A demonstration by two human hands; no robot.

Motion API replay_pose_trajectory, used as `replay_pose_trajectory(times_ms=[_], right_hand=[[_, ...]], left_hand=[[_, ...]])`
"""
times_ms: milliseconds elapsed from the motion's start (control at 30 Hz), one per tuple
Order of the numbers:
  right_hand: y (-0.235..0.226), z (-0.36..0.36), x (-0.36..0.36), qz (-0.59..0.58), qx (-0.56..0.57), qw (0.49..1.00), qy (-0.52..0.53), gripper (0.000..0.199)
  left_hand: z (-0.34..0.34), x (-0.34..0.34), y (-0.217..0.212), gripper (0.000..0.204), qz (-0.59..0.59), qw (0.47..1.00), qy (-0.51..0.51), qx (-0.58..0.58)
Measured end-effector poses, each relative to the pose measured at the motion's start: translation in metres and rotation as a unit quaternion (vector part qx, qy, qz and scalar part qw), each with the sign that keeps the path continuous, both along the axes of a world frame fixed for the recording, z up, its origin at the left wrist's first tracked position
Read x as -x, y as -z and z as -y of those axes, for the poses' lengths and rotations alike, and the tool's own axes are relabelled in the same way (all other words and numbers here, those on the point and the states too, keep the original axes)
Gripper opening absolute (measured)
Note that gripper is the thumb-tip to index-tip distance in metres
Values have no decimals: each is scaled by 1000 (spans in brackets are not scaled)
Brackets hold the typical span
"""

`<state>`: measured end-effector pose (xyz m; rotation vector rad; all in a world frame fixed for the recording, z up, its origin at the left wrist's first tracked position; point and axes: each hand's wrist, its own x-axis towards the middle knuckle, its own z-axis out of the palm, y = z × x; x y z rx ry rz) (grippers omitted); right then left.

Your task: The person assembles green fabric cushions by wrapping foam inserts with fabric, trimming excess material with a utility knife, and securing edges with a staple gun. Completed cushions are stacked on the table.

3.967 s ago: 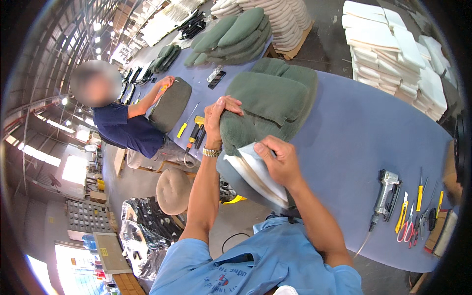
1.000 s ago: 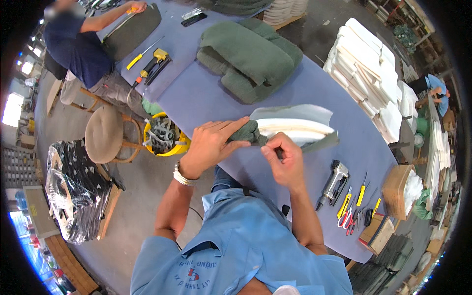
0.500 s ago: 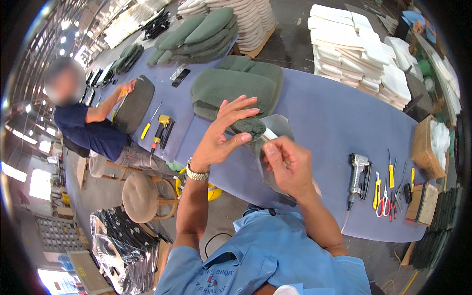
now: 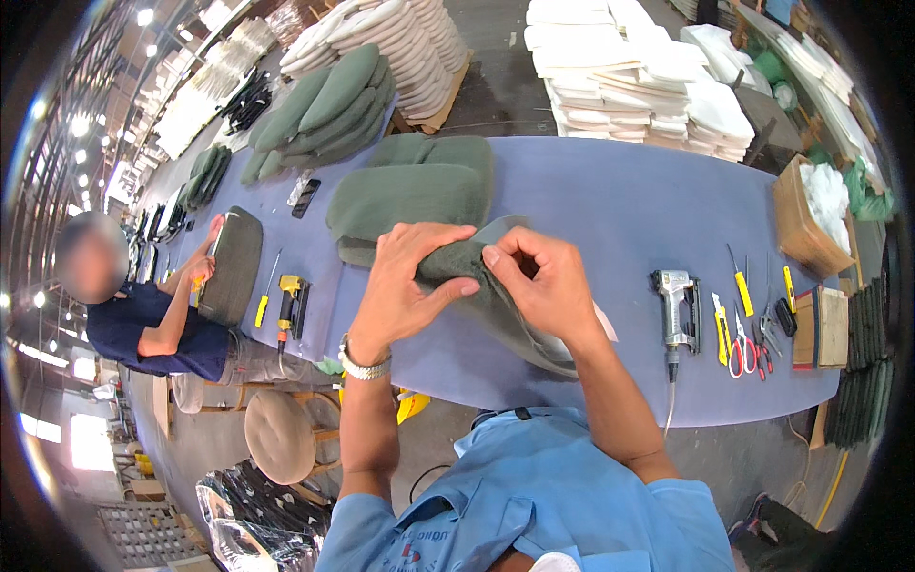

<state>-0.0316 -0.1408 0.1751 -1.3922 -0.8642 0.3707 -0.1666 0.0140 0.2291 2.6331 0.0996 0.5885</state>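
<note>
A dark green fabric-covered piece (image 4: 452, 264) with a curved grey edge (image 4: 510, 324) is held up over the blue-topped table (image 4: 581, 210). My left hand (image 4: 396, 286) grips its fabric side, thumb in front and fingers over the top. At the upper edge, my right hand (image 4: 541, 286) pinches the material between thumb and curled fingers. Just beyond my hands lie green upholstered cushions (image 4: 410, 205). To the right, a silver staple gun (image 4: 677, 310) rests on the table with its hose attached.
Right of the staple gun are a yellow cutter (image 4: 721, 329), red-handled scissors (image 4: 741, 355), a screwdriver (image 4: 742, 291) and a cardboard box (image 4: 810, 214). At left, a co-worker (image 4: 157, 329) handles a green cushion (image 4: 232, 267) near a yellow staple gun (image 4: 292, 307). White foam stacks (image 4: 610, 76) stand beyond.
My right hand has shifted from a white strip at the piece's edge to pinching the upper edge; the strip there is no longer visible. The whole view has turned slightly.
</note>
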Motion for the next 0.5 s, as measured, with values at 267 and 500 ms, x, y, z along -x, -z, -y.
replay_pose_trajectory(times_ms=[267, 500], right_hand=[[36, 35, 21, 192, 5, 979, 68, 23], [29, 11, 3, 217, -56, 972, 68, 15]], left_hand=[[8, 25, 2, 51, -4, 996, -90, 25], [31, 32, 13, 44, 80, 970, -222, 59]])
